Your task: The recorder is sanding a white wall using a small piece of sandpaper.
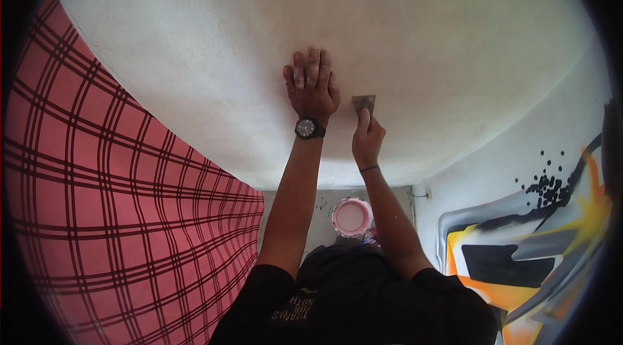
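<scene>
My left hand (312, 84) lies flat against a whitish plastered wall (204, 53), fingers pointing up the wall and whitish residue on them. A dark wristwatch (306, 128) sits on that wrist. To its right and a little lower, my right hand (367, 138) grips a putty knife (364, 103), thumb along the blade. The blade's wide edge is at the wall surface; whether it presses on it I cannot tell. A thin dark band (369, 168) circles my right wrist.
A pink-rimmed bucket (351, 217) with pale contents stands on the grey floor (325, 213) between my forearms. Pink plaid fabric (136, 189) hangs at the left. On the right is a side wall with painted graffiti (506, 262). A short cable (418, 194) sticks out near the corner.
</scene>
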`<state>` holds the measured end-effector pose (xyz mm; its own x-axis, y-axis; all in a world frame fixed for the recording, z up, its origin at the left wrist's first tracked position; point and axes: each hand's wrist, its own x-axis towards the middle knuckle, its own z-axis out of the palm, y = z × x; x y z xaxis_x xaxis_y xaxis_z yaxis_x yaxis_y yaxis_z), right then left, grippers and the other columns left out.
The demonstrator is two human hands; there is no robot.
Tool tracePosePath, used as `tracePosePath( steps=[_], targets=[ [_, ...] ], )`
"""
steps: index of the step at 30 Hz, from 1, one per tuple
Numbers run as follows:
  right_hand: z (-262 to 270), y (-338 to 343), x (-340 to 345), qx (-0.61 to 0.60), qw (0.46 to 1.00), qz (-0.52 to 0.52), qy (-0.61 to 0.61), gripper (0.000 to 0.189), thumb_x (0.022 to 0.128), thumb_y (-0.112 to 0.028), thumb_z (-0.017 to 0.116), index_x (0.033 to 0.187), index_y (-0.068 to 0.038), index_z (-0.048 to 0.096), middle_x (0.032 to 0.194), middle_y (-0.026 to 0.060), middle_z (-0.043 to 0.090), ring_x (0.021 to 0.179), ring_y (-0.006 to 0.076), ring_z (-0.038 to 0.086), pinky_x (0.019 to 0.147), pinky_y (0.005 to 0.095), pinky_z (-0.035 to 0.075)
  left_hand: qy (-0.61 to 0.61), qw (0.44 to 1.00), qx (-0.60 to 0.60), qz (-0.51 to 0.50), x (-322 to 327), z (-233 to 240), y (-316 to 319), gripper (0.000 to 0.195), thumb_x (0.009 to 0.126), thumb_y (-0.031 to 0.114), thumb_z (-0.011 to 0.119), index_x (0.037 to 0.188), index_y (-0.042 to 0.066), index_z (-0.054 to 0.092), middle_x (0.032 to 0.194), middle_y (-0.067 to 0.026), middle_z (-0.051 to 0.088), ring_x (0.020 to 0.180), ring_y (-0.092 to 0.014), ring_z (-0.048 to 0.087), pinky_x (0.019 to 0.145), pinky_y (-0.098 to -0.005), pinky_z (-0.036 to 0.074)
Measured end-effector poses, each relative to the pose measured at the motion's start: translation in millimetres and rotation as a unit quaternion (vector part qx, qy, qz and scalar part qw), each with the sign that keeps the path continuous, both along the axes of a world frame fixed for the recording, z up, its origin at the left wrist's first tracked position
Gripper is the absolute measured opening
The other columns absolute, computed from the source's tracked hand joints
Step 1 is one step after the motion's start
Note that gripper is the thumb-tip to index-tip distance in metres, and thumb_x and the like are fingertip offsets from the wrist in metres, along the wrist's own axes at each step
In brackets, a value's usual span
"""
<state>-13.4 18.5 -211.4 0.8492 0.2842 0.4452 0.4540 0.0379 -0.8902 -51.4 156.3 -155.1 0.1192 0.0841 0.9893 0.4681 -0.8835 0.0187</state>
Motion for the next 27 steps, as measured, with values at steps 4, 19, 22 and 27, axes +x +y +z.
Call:
tracePosePath(
  steps=[4, 19, 22, 27],
  targets=[
    [11, 6, 4, 0.031, 0.999, 0.005, 0.034, 0.053, 0.106, -0.031, 0.055, 0.070, 0.007, 0.054, 0.052, 0.0150, 0.042, 0.055, 0.0133, 0.035, 0.049, 0.0410, 0.034, -0.012, 1.000, -0.011, -0.003, 5, 2, 2, 0.045, 0.099, 0.028, 0.051, 0.142, 0.018, 0.060, 0.158, -0.0020, 0.045, 0.151, -0.031, 0.032, 0.123, -0.0539, 0.019],
    [19, -12, 16, 0.007, 1.000, 0.007, 0.024, 0.053, 0.108, -0.031, 0.053, 0.068, 0.004, 0.048, 0.057, 0.0019, 0.037, 0.061, 0.0095, 0.034, 0.051, 0.0354, 0.030, -0.011, 1.000, -0.010, 0.001, 20, -7, -15, 0.045, 0.100, 0.029, 0.049, 0.142, 0.017, 0.060, 0.157, -0.0030, 0.045, 0.150, -0.032, 0.033, 0.123, -0.0551, 0.020],
    [30, -9, 16, 0.032, 0.999, 0.010, 0.024, 0.053, 0.108, -0.031, 0.053, 0.069, 0.004, 0.048, 0.057, 0.0026, 0.036, 0.061, 0.0096, 0.033, 0.050, 0.0355, 0.030, -0.017, 1.000, -0.003, 0.003, 23, -7, -16, 0.046, 0.100, 0.029, 0.049, 0.143, 0.017, 0.059, 0.158, -0.0037, 0.045, 0.150, -0.032, 0.033, 0.123, -0.0551, 0.020],
    [-4, -18, 20, 0.010, 1.000, -0.009, 0.020, 0.050, 0.106, -0.031, 0.056, 0.071, 0.006, 0.057, 0.052, 0.0196, 0.046, 0.050, 0.0201, 0.035, 0.049, 0.0430, 0.034, -0.012, 1.000, -0.007, -0.001, 31, -7, -20, 0.047, 0.100, 0.028, 0.049, 0.144, 0.016, 0.058, 0.159, -0.0039, 0.044, 0.150, -0.032, 0.033, 0.123, -0.0552, 0.020]
  ],
)
